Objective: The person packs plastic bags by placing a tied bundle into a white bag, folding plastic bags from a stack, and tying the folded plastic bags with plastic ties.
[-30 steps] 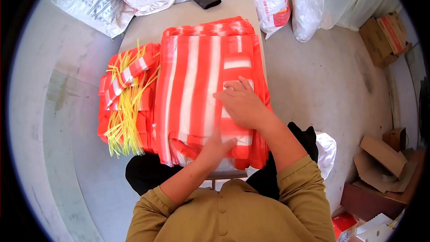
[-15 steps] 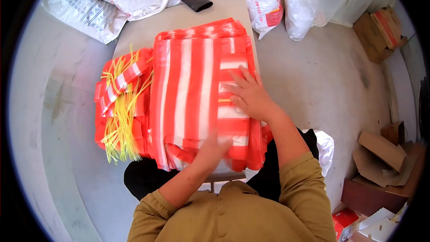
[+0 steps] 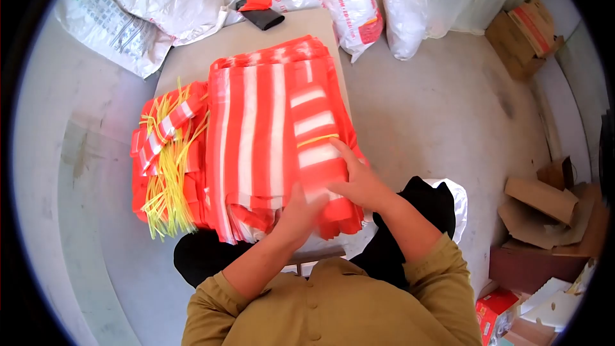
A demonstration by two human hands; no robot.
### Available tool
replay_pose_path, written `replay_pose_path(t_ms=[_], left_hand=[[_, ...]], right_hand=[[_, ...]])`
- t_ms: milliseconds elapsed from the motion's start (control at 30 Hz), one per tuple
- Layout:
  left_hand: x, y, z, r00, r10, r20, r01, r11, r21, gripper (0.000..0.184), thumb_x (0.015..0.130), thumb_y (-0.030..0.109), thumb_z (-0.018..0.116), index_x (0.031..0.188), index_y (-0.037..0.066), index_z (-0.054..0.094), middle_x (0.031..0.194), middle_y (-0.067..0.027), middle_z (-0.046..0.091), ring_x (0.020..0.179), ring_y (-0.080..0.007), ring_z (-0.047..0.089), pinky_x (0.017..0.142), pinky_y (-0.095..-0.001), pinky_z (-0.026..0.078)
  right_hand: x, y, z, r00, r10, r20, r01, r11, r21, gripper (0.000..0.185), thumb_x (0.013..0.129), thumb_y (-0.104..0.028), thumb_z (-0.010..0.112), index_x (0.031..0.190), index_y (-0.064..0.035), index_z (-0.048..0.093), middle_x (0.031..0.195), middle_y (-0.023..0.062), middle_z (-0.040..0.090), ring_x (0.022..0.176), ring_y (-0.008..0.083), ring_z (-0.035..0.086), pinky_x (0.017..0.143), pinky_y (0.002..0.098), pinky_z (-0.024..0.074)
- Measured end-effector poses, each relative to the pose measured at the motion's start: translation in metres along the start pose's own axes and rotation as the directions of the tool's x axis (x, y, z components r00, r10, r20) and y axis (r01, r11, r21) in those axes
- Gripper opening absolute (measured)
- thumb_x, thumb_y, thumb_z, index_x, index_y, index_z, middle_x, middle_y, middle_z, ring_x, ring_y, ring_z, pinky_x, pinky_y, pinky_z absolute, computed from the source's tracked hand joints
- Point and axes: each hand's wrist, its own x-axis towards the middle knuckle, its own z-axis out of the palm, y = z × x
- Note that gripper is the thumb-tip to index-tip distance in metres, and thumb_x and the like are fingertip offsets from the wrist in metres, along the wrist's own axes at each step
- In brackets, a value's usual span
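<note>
A stack of red-and-white striped plastic bags (image 3: 246, 128) lies in front of me. On its right side rests a narrow folded striped bundle (image 3: 315, 118), with a yellow tie (image 3: 318, 140) across it. My right hand (image 3: 362, 182) is at the bundle's right edge, thumb and fingers apart, fingertips near the tie. My left hand (image 3: 298, 214) is at the bundle's lower left side, somewhat blurred, its thumb apart from the fingers. Left of the stack, a bunch of yellow ties (image 3: 170, 202) lies over more folded red bags (image 3: 142, 186).
The bags lie on a beige table (image 3: 301, 22). At its far end sits a black-and-red item (image 3: 262, 16). Several white sacks (image 3: 349, 6) stand behind. Cardboard boxes (image 3: 541, 208) are on the floor at right, and another box (image 3: 522, 38) stands farther back.
The narrow bundle now lies slanted on the stack, its yellow tie more exposed. My right hand has moved down towards me along the bundle's right edge. The whole view has shifted slightly.
</note>
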Motion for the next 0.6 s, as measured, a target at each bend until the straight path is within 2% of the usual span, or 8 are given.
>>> replay_pose_path(t_ms=[100,167,200,267,333,400,467,600], left_hand=[[-0.020,0.006,0.020,0.984,-0.147,0.098,0.133,0.982,0.136,0.059,0.101,0.011,0.065,0.149,0.002,0.032,0.131,-0.0145,0.061,0.116,-0.0251,0.064,0.095,-0.0399,0.056],[-0.033,0.001,0.022,0.936,-0.249,0.249,0.189,0.952,0.241,0.055,0.100,0.012,0.066,0.146,0.003,0.037,0.124,-0.0142,0.065,0.109,-0.0245,0.067,0.092,-0.0385,0.057],[-0.038,-0.008,0.014,0.889,-0.288,0.356,0.186,0.937,0.296,0.052,0.100,0.012,0.066,0.145,0.003,0.040,0.121,-0.0139,0.067,0.106,-0.0243,0.068,0.090,-0.0378,0.057],[-0.047,-0.021,0.000,0.782,-0.375,0.498,0.167,0.896,0.413,0.041,0.102,0.011,0.065,0.139,0.005,0.049,0.115,-0.0126,0.070,0.099,-0.0223,0.070,0.089,-0.0365,0.057],[-0.049,-0.039,-0.026,0.720,-0.384,0.578,-0.008,0.828,0.561,0.036,0.103,0.009,0.064,0.136,0.003,0.052,0.111,-0.0113,0.071,0.095,-0.0193,0.071,0.087,-0.0342,0.057],[-0.053,-0.060,-0.053,0.757,-0.435,0.488,-0.024,0.727,0.686,0.033,0.102,0.008,0.063,0.133,0.002,0.055,0.106,-0.0109,0.072,0.094,-0.0168,0.071,0.083,-0.0321,0.058],[-0.047,-0.097,-0.092,0.819,-0.433,0.376,-0.031,0.622,0.783,0.037,0.097,0.021,0.072,0.127,0.002,0.060,0.100,-0.0111,0.074,0.086,-0.0167,0.073,0.075,-0.0308,0.058],[-0.038,-0.157,-0.163,0.853,-0.484,0.196,-0.085,0.242,0.967,0.038,0.094,0.030,0.075,0.120,0.003,0.068,0.096,-0.0125,0.076,0.085,-0.0200,0.075,0.075,-0.0350,0.059]], right_hand=[[0.009,0.034,-0.013,0.998,-0.060,0.033,0.055,0.992,0.113,0.084,0.086,-0.005,0.070,0.161,-0.0108,0.033,0.150,0.0148,0.052,0.134,0.0235,0.054,0.110,0.0350,0.0448],[0.005,0.022,-0.039,0.999,0.007,0.037,-0.019,0.946,0.323,0.080,0.086,-0.002,0.069,0.159,-0.0084,0.037,0.147,0.0127,0.055,0.130,0.0212,0.057,0.108,0.0345,0.0467],[0.000,0.015,-0.054,0.998,0.042,0.039,-0.054,0.904,0.424,0.078,0.086,-0.001,0.069,0.158,-0.0073,0.039,0.146,0.0117,0.056,0.128,0.0201,0.058,0.107,0.0342,0.0476],[-0.017,0.005,-0.093,0.998,-0.029,-0.055,0.051,0.880,0.473,0.076,0.087,0.000,0.068,0.157,-0.0045,0.039,0.144,0.0109,0.057,0.124,0.0190,0.061,0.106,0.0337,0.0491],[-0.050,0.007,-0.128,0.983,-0.046,-0.178,0.133,0.844,0.519,0.074,0.087,-0.001,0.068,0.156,-0.0020,0.040,0.143,0.0108,0.058,0.122,0.0189,0.061,0.105,0.0337,0.0494],[-0.098,0.019,-0.160,0.947,-0.011,-0.321,0.200,0.803,0.562,0.073,0.088,-0.002,0.068,0.155,0.0001,0.040,0.143,0.0115,0.058,0.123,0.0197,0.060,0.107,0.0343,0.0486],[-0.155,0.028,-0.172,0.915,0.053,-0.400,0.186,0.825,0.533,0.072,0.088,-0.004,0.068,0.155,-0.0002,0.041,0.144,0.0122,0.057,0.125,0.0209,0.059,0.108,0.0350,0.0476],[-0.263,0.090,-0.171,0.793,0.281,-0.541,0.044,0.859,0.511,0.070,0.088,-0.008,0.069,0.153,0.0005,0.045,0.144,0.0137,0.057,0.129,0.0222,0.058,0.111,0.0364,0.0456]])
